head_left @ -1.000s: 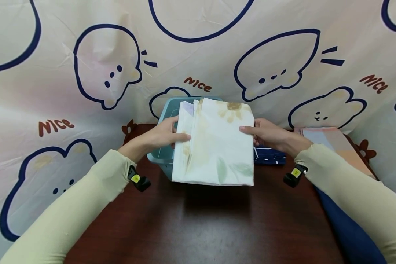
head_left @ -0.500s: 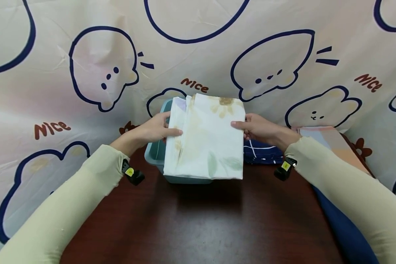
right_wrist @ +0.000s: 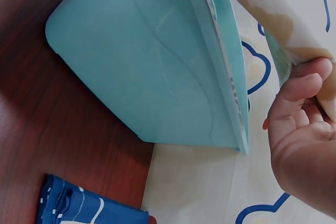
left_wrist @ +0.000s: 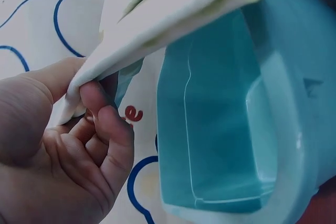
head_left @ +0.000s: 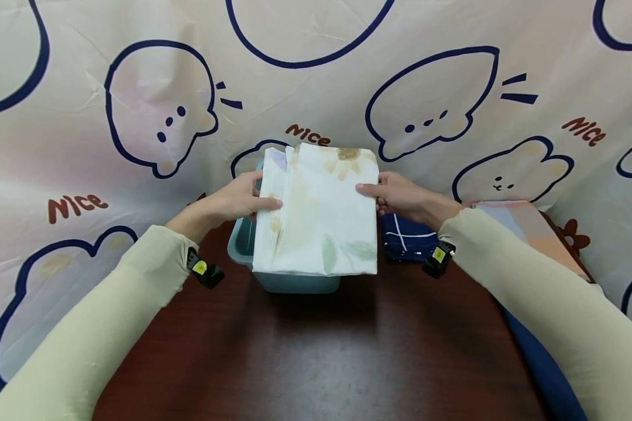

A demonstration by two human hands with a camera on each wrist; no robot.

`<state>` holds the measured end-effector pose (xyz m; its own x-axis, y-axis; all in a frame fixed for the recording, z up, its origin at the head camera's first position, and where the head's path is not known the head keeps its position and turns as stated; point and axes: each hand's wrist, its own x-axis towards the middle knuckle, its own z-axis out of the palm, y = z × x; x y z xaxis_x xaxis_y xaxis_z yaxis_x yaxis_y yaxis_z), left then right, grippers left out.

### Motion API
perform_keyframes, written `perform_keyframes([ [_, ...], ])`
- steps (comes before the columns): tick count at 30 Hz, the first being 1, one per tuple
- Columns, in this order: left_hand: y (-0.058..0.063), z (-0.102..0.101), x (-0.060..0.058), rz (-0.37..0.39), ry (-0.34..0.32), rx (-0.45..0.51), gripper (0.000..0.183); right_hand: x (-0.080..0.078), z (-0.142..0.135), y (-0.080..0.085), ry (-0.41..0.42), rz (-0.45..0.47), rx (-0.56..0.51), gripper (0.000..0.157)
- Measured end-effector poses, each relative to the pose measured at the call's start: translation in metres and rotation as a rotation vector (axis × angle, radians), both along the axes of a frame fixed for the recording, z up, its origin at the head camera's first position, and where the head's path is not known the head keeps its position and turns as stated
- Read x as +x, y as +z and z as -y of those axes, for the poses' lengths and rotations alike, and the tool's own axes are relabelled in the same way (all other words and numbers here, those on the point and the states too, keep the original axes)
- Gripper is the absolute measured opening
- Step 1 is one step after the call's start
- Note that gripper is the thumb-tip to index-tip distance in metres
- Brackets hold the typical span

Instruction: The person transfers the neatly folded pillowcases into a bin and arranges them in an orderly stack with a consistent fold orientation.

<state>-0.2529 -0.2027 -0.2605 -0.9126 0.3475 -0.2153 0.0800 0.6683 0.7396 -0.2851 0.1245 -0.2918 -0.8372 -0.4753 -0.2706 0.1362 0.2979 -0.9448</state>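
A folded white cloth (head_left: 326,216) with a faded flower and green leaves hangs flat between both hands, above a light blue plastic bin (head_left: 295,284). My left hand (head_left: 239,196) pinches its left edge, thumb on the front and fingers behind. At the right edge, my right hand (head_left: 402,196) grips the cloth the same way. In the left wrist view, the part of the bin's interior (left_wrist: 215,114) that shows holds nothing. The cloth's near end stands above the bin rim (left_wrist: 294,182). From the right wrist, the bin's outer side (right_wrist: 152,66) shows below the cloth.
A folded navy cloth (head_left: 408,237) with white lines lies right of the bin. Farther right are a folded pastel checked cloth (head_left: 526,228) and dark blue fabric (head_left: 545,356) at the edge of the brown table (head_left: 316,356). A printed curtain (head_left: 305,88) hangs behind.
Both hands have carried the folded white cloth left and slightly up, over the bin. More of the bin's front and of the navy cloth now shows.
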Motion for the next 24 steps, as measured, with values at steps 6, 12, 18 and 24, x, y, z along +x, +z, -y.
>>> perform_keyframes([
  [6,0.004,0.007,-0.004,-0.028,0.006,0.005,0.067,-0.004,0.008,0.006,-0.011,-0.017,-0.004,0.025],
  [12,0.011,0.011,-0.007,-0.047,0.010,0.015,0.071,-0.007,0.013,0.009,-0.015,-0.024,-0.007,0.023],
  [18,0.020,0.011,-0.010,-0.074,0.002,0.000,0.066,-0.010,0.016,0.010,-0.024,-0.014,-0.027,0.022],
  [24,0.023,0.015,-0.015,-0.057,0.013,0.008,0.067,-0.012,0.020,0.010,-0.019,-0.006,-0.077,0.022],
])
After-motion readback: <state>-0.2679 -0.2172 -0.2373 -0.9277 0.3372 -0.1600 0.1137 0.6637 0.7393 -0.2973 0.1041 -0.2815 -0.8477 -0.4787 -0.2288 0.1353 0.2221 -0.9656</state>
